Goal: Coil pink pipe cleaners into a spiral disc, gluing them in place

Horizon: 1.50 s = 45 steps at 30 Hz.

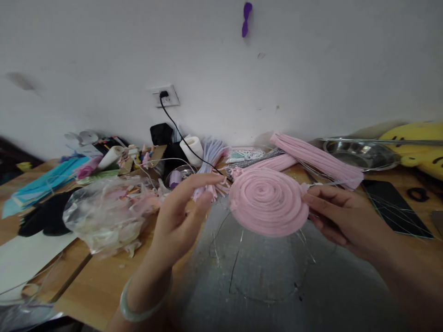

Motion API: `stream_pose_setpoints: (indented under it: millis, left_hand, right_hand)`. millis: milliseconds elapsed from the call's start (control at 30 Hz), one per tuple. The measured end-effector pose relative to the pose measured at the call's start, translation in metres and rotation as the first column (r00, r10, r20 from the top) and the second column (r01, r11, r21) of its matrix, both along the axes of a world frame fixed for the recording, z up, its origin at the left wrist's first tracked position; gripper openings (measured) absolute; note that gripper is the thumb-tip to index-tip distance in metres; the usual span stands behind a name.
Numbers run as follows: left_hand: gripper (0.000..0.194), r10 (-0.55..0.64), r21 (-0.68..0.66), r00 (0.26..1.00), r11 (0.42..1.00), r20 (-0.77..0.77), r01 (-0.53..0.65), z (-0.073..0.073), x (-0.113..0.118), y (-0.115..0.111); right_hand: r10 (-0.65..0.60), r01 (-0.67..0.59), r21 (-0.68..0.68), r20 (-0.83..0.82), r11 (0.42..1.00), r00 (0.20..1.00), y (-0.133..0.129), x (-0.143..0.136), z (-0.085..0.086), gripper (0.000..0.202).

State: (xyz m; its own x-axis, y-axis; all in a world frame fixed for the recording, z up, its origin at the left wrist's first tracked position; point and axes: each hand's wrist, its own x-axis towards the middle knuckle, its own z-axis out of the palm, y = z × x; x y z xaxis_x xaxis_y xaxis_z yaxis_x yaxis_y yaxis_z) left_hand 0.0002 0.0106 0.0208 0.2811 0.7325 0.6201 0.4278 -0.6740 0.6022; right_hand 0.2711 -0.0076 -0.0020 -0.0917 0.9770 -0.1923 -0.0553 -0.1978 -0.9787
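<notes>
A flat pink spiral disc [265,196], coiled from what look like fuzzy pipe cleaners, is held up over the grey work mat [270,272]. My right hand [341,216] pinches its right edge between thumb and fingers. To the disc's left is my left hand [185,214], thumb and index finger apart, with nothing visible between them. Several thin wires hang below the disc above the mat. Behind it lie bundles of pink pipe cleaners [318,159], and lilac pipe cleaners [212,154] stand past my left fingertips.
A clear plastic bag [107,214] of pink scraps sits on the left. A black cord [187,143] runs from the wall socket [165,96] to the table. At right are a black phone [396,207], a metal bowl [360,154] and a yellow plush toy [420,150].
</notes>
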Motion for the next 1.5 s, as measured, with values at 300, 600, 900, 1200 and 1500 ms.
stream_pose_setpoints:
  millis: [300, 600, 900, 1200, 1500]
  left_hand:
    - [0.039, -0.169, -0.535, 0.969, 0.844, -0.18, 0.048, -0.012, -0.009, 0.029]
    - [0.047, -0.368, -0.743, 0.93, 0.625, -0.009, 0.241, -0.01, 0.002, 0.017]
    - [0.054, -0.218, -0.6, 0.963, 0.795, -0.158, 0.082, -0.004, -0.005, 0.017]
    - [0.057, -0.402, -0.03, 0.841, 0.907, -0.363, 0.421, 0.022, 0.026, 0.013]
    - [0.068, -0.417, -0.085, 0.74, 0.893, -0.527, 0.443, 0.023, 0.033, 0.021]
  right_hand:
    - [0.008, -0.008, -0.013, 0.059, 1.0, 0.998, -0.001, 0.012, 0.003, 0.044]
    - [0.017, -0.016, -0.012, 0.102, 1.0, 0.995, 0.0, 0.008, 0.001, 0.047]
    - [0.045, -0.047, 0.015, 0.136, 0.999, 0.99, -0.006, 0.0, 0.0, 0.047]
    - [0.121, -0.131, 0.055, 0.151, 0.99, 0.981, -0.009, -0.012, 0.001, 0.048]
    - [0.153, -0.155, 0.014, 0.113, 0.988, 0.982, -0.01, -0.014, 0.001, 0.038]
